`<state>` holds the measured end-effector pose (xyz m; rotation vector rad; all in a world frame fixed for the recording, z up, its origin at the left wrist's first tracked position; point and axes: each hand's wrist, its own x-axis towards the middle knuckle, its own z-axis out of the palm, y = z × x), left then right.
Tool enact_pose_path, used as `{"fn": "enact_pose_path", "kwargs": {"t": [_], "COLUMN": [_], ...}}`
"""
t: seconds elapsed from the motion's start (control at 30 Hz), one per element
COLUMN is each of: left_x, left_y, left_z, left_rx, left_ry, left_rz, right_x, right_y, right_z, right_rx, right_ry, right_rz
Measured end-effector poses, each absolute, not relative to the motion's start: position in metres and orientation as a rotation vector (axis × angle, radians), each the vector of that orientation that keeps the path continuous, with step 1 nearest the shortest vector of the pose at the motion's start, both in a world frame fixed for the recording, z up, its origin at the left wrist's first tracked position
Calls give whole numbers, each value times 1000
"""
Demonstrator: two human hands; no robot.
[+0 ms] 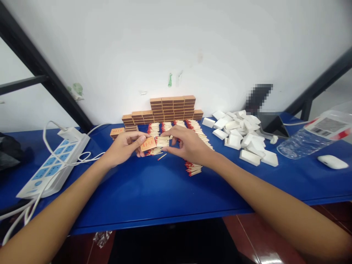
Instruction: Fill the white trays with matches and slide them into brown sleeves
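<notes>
My left hand (128, 146) pinches an orange matchbox sleeve (148, 144) between thumb and fingers. Sticking out of its right end is a white inner tray filled with matches (162, 141). The thumb and fingers of my right hand (187, 143) close on the far end of that tray. Behind and beside my hands lie rows of loose red-tipped matches (198, 128), partly hidden by the right hand. One stray match (162, 157) rests on the blue table just below the box. Stacked matchboxes (173, 110) stand against the wall, with a few more near my left hand.
White empty trays (242, 132) are heaped on the right. Beyond them are a clear plastic jar (305, 139), a dark tablet-like device (271, 124) and a white earbud-style case (332, 161). A power strip (55, 161) with white cables lies on the left of the blue table (154, 194).
</notes>
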<state>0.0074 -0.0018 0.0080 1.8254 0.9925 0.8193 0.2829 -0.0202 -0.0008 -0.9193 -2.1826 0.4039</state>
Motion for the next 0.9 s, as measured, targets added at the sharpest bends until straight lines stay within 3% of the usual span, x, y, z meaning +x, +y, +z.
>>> {"fn": "enact_pose_path", "kwargs": {"t": [0.47,0.9], "left_x": [11,9], "left_y": [-3,-6], "left_z": [8,6], "left_rx": [1825,1687], "left_ry": [1039,926], "left_rz": [860,903], "right_x": [290,288], "right_y": [-16,-11], "right_z": [0,-2], "right_rx": [-742,-847], "right_ry": [-2260,-2043], "right_rz": [422,508]}}
